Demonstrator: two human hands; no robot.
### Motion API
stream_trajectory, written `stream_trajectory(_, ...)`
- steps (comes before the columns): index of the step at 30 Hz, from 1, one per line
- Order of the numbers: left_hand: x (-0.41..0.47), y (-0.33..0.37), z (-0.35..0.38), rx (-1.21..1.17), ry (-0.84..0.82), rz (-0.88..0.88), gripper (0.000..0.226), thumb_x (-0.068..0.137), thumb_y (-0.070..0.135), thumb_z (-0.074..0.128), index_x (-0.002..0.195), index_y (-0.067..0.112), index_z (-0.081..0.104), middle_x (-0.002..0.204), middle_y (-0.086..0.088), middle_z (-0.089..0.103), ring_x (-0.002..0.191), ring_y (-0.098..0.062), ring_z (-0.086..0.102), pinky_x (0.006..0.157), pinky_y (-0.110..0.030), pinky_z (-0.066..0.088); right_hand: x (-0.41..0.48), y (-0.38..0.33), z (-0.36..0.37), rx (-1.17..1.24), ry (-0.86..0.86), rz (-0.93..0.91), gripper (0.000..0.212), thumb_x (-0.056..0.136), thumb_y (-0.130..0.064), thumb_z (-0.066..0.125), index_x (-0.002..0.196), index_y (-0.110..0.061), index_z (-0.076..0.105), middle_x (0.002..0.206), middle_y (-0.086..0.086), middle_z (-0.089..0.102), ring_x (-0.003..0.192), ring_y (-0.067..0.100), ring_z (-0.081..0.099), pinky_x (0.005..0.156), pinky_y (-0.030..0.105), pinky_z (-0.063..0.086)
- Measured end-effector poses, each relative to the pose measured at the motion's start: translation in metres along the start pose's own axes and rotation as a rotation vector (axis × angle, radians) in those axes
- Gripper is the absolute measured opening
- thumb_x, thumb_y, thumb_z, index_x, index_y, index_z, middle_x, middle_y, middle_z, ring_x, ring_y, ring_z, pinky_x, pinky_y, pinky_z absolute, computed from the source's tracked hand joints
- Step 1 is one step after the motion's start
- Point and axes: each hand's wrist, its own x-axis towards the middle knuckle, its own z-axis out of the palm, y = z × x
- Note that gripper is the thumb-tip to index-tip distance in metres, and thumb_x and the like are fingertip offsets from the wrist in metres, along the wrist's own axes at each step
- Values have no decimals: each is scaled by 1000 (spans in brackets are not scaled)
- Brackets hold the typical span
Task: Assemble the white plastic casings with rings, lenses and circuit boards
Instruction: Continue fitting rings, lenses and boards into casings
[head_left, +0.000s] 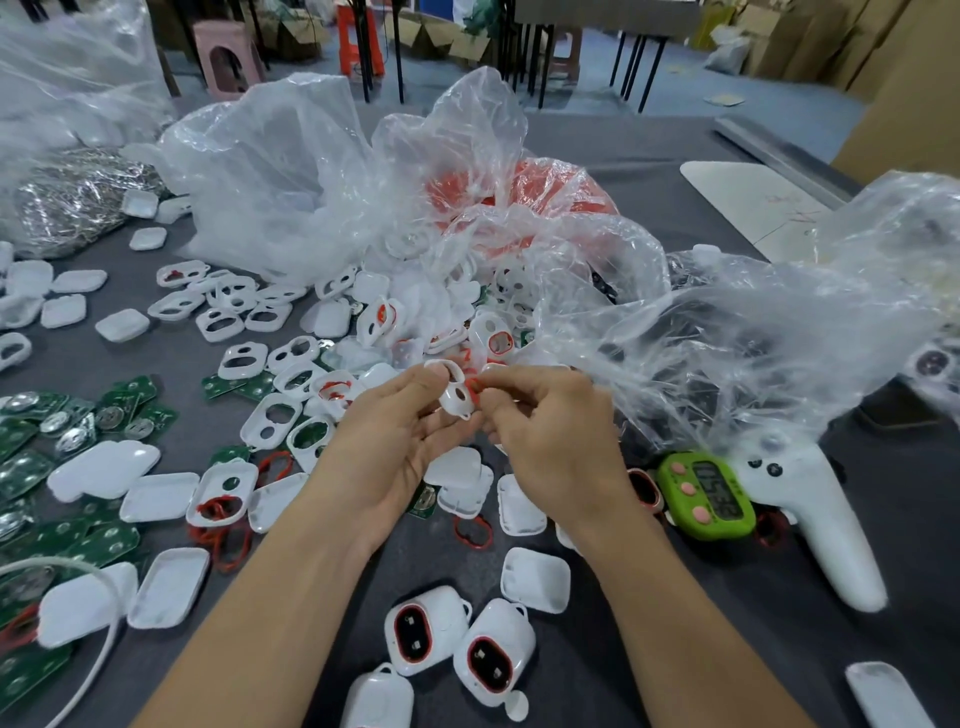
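At frame centre, I noted my left hand (395, 431) gripping one small white plastic casing (456, 397), its long axis near vertical. My right hand (545, 431) pinched a thin red ring (474, 385) touching the casing's upper right edge.

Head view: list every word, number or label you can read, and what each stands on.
No text reads clearly.
Green timer display: digits, too blurred to read.
White board: faint red scribbles, illegible.
Circuit boards: any markings too small to read.
Held white casing and red ring: no text visible.
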Motion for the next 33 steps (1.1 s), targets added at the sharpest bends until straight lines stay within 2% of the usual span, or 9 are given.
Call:
stream_trajectory(3, -2, 2, -1, 47, -48, 10, 23, 80, 25, 70, 94, 11, 83, 108, -18, 76, 89, -23, 76, 71, -29, 62, 3, 0, -7, 90, -27, 35, 20, 79, -12, 82, 93, -27, 81, 83, -15, 78, 76, 1, 74, 80, 31, 62)
stream_trajectory(7, -3, 4, -2, 60, -95, -10, 29, 83, 25, 69, 102, 8, 81, 113, -21, 75, 98, -27, 76, 73, -29, 62, 2, -2, -17, 42, 0, -36, 18, 83, -15, 81, 96, -27, 82, 84, -17, 78, 78, 4, 73, 78, 30, 61)
stream_trajectory(12, -6, 4, -2, 197, -178, -49, 31, 86, 36, 67, 100, 13, 82, 104, -16, 78, 91, -23, 78, 72, -27, 61, -1, -8, -22, 62, 42, -77, 22, 80, -20, 85, 93, -37, 81, 85, -19, 76, 63, -3, 63, 58, 11, 45)
stream_trajectory(17, -6, 4, -2, 228, -203, -46, 33, 80, 42, 72, 99, 17, 83, 98, -12, 79, 88, -19, 77, 74, -27, 61, -3, -10, -19, 80, 33, -113, 28, 77, -12, 86, 94, -35, 82, 92, -20, 77, 84, -3, 71, 77, 20, 58)
stream_trajectory(20, -7, 5, -3, 228, -216, -63, 33, 79, 42, 72, 95, 16, 83, 94, -13, 79, 85, -21, 78, 72, -27, 62, -5, -10, -17, 120, 38, -126, 29, 78, -10, 85, 89, -36, 82, 87, -22, 77, 82, 0, 73, 76, 22, 59)
stream_trajectory(24, -10, 12, -9, 253, -297, -121, 43, 79, 47, 74, 95, 9, 82, 96, -22, 77, 89, -27, 78, 70, -27, 62, -5, -12, -23, 314, -94, -77, 29, 75, -2, 85, 83, -30, 83, 80, -11, 79, 76, 11, 76, 69, 28, 62)
stream_trajectory(28, -14, 15, -15, 237, -434, -175, 48, 81, 49, 77, 101, 6, 81, 95, -23, 77, 88, -28, 78, 71, -28, 63, 4, -9, -30, 493, -215, -14, 31, 54, -7, 93, 79, -21, 82, 79, 3, 78, 69, 21, 70, 63, 32, 59)
stream_trajectory(31, -14, 16, -18, 232, -551, -217, 60, 81, 47, 82, 115, -2, 74, 100, -23, 75, 91, -30, 76, 74, -31, 64, 8, 0, -30, 590, -389, 127, 53, 48, -11, 95, 98, -15, 79, 103, 13, 77, 87, 24, 69, 70, 31, 57)
stream_trajectory(33, -14, 17, -20, 259, -580, -237, 64, 83, 46, 81, 122, -3, 70, 104, -22, 74, 92, -29, 76, 75, -33, 64, 7, 5, -30, 645, -492, 169, 56, 51, -11, 96, 105, -12, 78, 107, 14, 76, 92, 21, 72, 73, 30, 58)
